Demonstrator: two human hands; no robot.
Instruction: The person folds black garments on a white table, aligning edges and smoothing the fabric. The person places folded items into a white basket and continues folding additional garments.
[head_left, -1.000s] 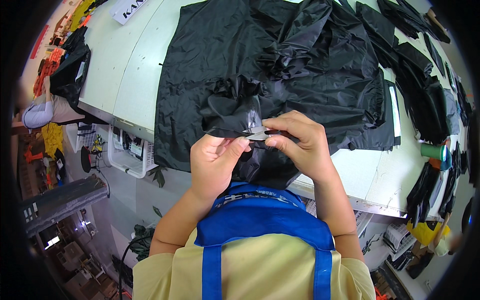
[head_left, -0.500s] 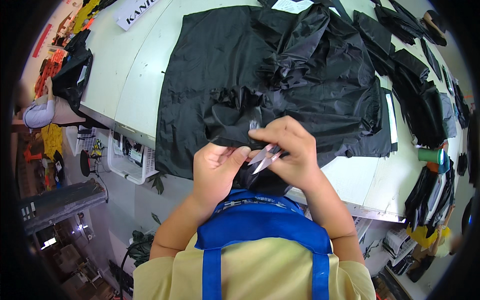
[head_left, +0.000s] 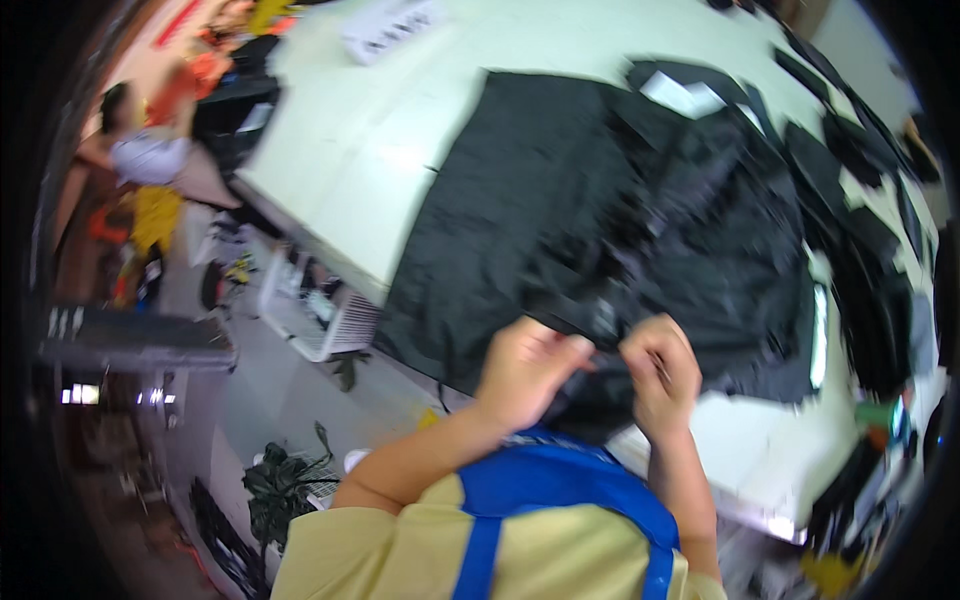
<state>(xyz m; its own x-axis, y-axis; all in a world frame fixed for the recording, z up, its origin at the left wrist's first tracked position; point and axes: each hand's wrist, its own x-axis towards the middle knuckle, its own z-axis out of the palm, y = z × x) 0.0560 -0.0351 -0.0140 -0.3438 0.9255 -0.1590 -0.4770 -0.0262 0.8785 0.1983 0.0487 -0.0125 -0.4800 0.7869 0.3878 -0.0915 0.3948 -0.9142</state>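
Observation:
A large piece of black, shiny fabric [head_left: 500, 180], with a gathered, crumpled part on its right side, is spread over the table in front of me. My left hand [head_left: 532, 370] pinches a bit of its near edge between thumb and fingers. Just to the right, my right hand [head_left: 664, 372] is closed near the same edge, and motion smears it. A thin metallic sliver shows among its fingers, where the thread snips were plainly seen half a second ago. The blades cannot be made out now. Part of the fabric hangs toward my blue apron [head_left: 570, 490].
The white table [head_left: 330, 150] bears a white sign [head_left: 392, 30] at the back and folded black garments [head_left: 865, 290] along the right. A green thread spool [head_left: 878, 414] is at far right. Below the left edge stands a white basket [head_left: 310, 310]. A person [head_left: 150, 155] is at far left.
My view has swung, so the table and fabric sit further right and lower. My hands have drawn apart, and the snips' blades no longer show clearly in my right hand.

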